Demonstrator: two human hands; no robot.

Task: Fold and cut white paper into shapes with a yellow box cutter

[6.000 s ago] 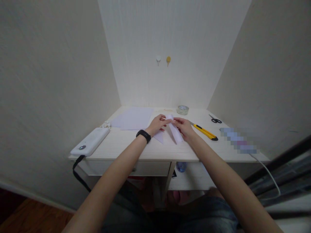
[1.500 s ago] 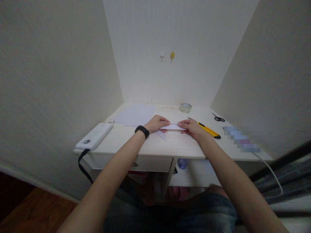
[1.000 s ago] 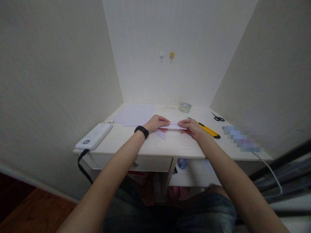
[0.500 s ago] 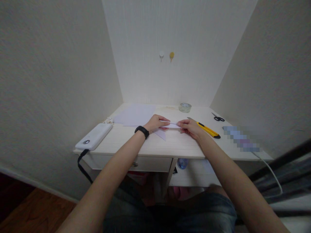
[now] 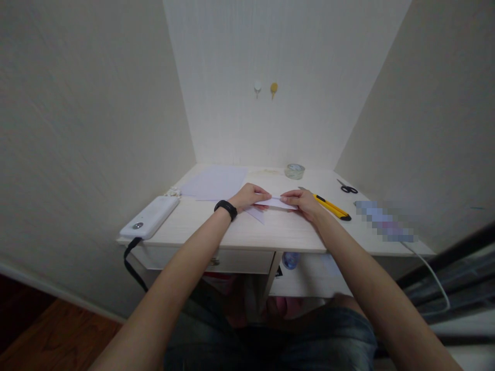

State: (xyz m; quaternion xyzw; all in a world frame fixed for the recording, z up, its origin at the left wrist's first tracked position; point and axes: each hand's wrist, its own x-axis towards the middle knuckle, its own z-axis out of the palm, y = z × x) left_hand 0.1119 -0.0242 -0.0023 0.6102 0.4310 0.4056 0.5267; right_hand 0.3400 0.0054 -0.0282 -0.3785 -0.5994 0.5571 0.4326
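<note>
- A white power bank (image 5: 150, 222) lies at the left front corner of the desk (image 5: 247, 234), with a black strap hanging off the edge below it.
- Flat white paper sheets (image 5: 215, 182) lie further back on the left half of the desk, well clear of both hands.
- The left hand (image 5: 249, 196), a black band on its wrist, rests on the desk with fingers curled loosely; its fingertips press down on the left end of a folded paper strip (image 5: 279, 203).
- A small paper triangle (image 5: 257, 213) lies flat just below the left hand, near the strip.
- The folded paper strip lies near the middle of the desk, stretched between the two hands.
- The right hand (image 5: 303, 201) is partly closed, its fingertips pinching the right end of the strip against the desk.
- A yellow utility knife (image 5: 331, 207) lies just to the right of the right hand, not touched.
- A roll of clear tape (image 5: 294, 171) sits at the back, and black scissors (image 5: 347, 188) lie at the far right.
</note>
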